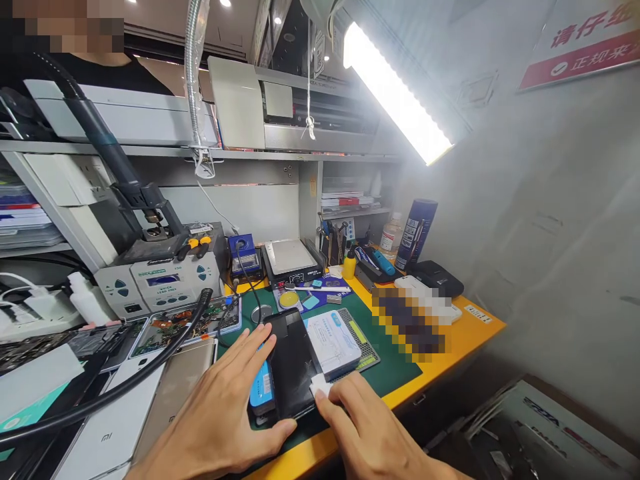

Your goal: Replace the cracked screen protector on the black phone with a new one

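Note:
A black phone-like slab [293, 373] lies on a blue box [261, 387] over the green mat [397, 373]. Along its left side rests my left hand [225, 400], fingers stretched and thumb at the lower edge, holding nothing. My right hand [367, 420] pinches a small white piece of cloth or tissue [320, 385] against the slab's lower right edge. Just right of the slab sits a white box with blue print [333, 341].
Phones and opened devices, including a white phone [113, 417], crowd the left under a black hose [185, 347]. A soldering station [163, 283] stands behind. Bottles, including a yellow one [349, 265], stand at the back right. A lamp [395, 93] hangs above. A person stands beyond the shelf.

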A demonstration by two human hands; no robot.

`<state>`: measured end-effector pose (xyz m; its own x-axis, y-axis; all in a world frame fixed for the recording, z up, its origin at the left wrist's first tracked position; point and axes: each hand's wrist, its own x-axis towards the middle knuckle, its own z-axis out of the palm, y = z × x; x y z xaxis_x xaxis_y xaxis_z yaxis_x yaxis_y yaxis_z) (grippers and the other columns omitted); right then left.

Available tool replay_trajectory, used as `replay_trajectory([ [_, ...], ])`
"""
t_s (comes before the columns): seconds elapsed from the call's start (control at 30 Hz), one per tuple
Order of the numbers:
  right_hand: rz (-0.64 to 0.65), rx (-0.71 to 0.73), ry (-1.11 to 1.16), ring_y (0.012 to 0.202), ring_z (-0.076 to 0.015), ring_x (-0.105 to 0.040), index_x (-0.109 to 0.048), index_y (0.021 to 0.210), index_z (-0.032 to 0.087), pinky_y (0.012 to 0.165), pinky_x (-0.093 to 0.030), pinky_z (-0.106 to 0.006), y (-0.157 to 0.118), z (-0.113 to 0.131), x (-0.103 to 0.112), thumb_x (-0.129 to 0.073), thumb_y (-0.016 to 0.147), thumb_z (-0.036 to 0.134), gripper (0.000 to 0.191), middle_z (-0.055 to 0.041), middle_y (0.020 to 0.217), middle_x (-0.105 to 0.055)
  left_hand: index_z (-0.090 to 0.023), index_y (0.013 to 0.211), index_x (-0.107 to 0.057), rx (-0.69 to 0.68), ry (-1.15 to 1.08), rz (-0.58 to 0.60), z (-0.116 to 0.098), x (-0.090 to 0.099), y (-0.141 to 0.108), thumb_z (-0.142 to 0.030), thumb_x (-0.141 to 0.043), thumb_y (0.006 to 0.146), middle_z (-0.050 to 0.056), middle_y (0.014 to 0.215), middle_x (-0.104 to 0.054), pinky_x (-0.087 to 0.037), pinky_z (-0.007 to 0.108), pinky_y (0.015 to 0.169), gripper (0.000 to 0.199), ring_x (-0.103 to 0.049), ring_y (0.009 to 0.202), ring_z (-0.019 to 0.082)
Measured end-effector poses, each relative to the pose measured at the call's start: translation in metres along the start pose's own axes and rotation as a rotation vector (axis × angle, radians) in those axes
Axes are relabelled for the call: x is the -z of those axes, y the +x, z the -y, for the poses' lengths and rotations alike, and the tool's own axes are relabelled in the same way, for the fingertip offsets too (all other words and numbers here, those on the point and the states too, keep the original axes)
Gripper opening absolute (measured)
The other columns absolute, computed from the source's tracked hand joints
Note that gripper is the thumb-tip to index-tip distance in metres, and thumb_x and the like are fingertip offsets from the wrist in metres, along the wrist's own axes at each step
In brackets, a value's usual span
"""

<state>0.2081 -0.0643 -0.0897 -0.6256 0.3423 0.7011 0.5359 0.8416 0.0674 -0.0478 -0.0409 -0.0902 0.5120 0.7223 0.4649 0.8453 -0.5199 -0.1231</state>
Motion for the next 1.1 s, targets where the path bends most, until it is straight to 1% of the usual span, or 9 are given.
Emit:
replay_trajectory([
  [0.13,-0.106,-0.009,-0.058,0.067,-0.0190,-0.047,-0.066,0.100,0.004,0.055,-0.041,-0.030,0.007,0.013,-0.011,-0.045,0.099,0.007,0.022,-0.0086,0.074,-0.057,-0.006,0.146,-0.048,-0.007,-0.005,0.010,0.001,0.003,0.000,-0.057,-0.069,0.072,0.023,0.154,-0.047,-0.052,0.052,0.106,0.092,-0.052,0.137,0.038],
  [0.23,-0.104,-0.027,-0.009,0.067,-0.0191,-0.047,-0.067,0.104,0.005,0.054,-0.041,-0.030,0.009,0.013,-0.014,-0.044,0.100,0.011,0.024,-0.0093,0.077,-0.059,-0.008,0.149,-0.046,0.006,-0.017,0.054,0.002,0.005,-0.002,-0.059,-0.068,0.075,0.021,0.157,-0.043,-0.051,0.051,0.107,0.092,-0.049,0.140,0.036],
  [0.37,-0.035,0.063,0.099,0.091,-0.0254,-0.058,-0.065,0.115,0.004,0.074,-0.052,-0.037,0.006,-0.004,-0.003,-0.042,0.101,0.011,0.028,-0.0158,0.099,-0.069,-0.011,0.153,-0.040,0.037,-0.058,0.126,0.003,0.005,-0.004,-0.064,-0.074,0.069,0.018,0.160,-0.038,-0.051,0.050,0.108,0.105,-0.046,0.142,0.036],
  [0.47,0.060,0.162,0.107,0.119,-0.0302,-0.056,-0.064,0.121,0.004,0.094,-0.052,-0.043,0.004,-0.020,0.009,-0.044,0.100,0.009,0.029,-0.0141,0.119,-0.071,-0.013,0.154,-0.040,0.056,-0.085,0.141,0.003,0.005,-0.004,-0.065,-0.075,0.070,0.018,0.161,-0.038,-0.050,0.051,0.109,0.105,-0.044,0.143,0.036],
  [0.53,0.117,0.209,0.095,0.127,-0.0300,-0.054,-0.064,0.122,0.006,0.102,-0.049,-0.045,0.005,-0.027,0.014,-0.044,0.101,0.008,0.030,-0.0122,0.124,-0.072,-0.013,0.153,-0.041,0.064,-0.101,0.142,0.002,0.004,-0.003,-0.067,-0.073,0.072,0.018,0.160,-0.039,-0.050,0.052,0.109,0.102,-0.044,0.144,0.037],
  [0.67,0.175,0.248,0.065,0.133,-0.0285,-0.055,-0.064,0.124,0.008,0.110,-0.046,-0.049,0.010,-0.027,0.010,-0.040,0.103,0.011,0.032,-0.0131,0.126,-0.072,-0.013,0.152,-0.043,0.071,-0.117,0.141,0.002,0.003,-0.002,-0.072,-0.069,0.074,0.019,0.160,-0.039,-0.049,0.054,0.110,0.101,-0.044,0.144,0.038],
  [0.83,0.193,0.263,0.063,0.136,-0.0301,-0.053,-0.062,0.129,0.007,0.115,-0.042,-0.055,0.015,-0.018,-0.002,-0.041,0.102,0.014,0.036,-0.0147,0.132,-0.069,-0.012,0.152,-0.043,0.054,-0.119,0.126,0.002,0.003,-0.001,-0.064,-0.067,0.080,0.019,0.161,-0.038,-0.047,0.053,0.112,0.092,-0.042,0.145,0.036],
  [0.97,0.248,0.258,0.057,0.142,-0.0297,-0.048,-0.061,0.132,0.006,0.118,-0.037,-0.057,0.013,-0.025,0.010,-0.044,0.098,0.010,0.038,-0.0148,0.135,-0.067,-0.015,0.154,-0.041,0.079,-0.144,0.155,0.000,0.004,-0.001,-0.062,-0.067,0.081,0.017,0.163,-0.034,-0.047,0.052,0.113,0.091,-0.039,0.147,0.035],
  [1.1,0.227,0.219,0.019,0.143,-0.0301,-0.046,-0.064,0.129,0.006,0.122,-0.031,-0.057,0.005,-0.036,0.024,-0.045,0.091,0.002,0.042,-0.0122,0.136,-0.067,-0.015,0.154,-0.040,0.103,-0.159,0.153,-0.002,0.003,-0.001,-0.065,-0.067,0.080,0.017,0.163,-0.034,-0.046,0.054,0.113,0.094,-0.039,0.147,0.036],
])
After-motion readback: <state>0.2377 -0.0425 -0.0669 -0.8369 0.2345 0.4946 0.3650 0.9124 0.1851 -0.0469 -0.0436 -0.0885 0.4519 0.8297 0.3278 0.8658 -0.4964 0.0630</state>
